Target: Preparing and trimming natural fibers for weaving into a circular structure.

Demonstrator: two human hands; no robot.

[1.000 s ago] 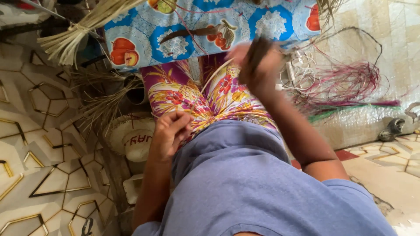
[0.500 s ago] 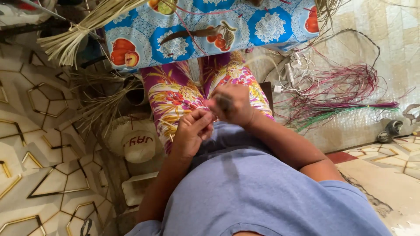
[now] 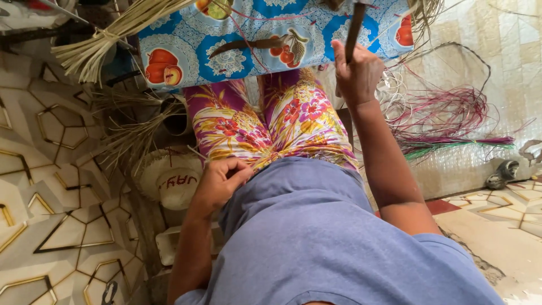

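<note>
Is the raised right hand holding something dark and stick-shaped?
Yes, the right hand is closed around a dark, narrow stick-shaped tool that points up over the blue fruit-patterned cloth.

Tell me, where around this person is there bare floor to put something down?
Bare patterned floor lies left, below the straw bundle and beside the lidded tub. More shows bottom right, on the tiles. It is crowded near the right hand, where dyed fibres spread over the mat.

Glossy printed tablecloth (image 3: 237, 39); dry matt straw bundle (image 3: 113, 34); soft floral cloth trousers (image 3: 271, 124).
</note>
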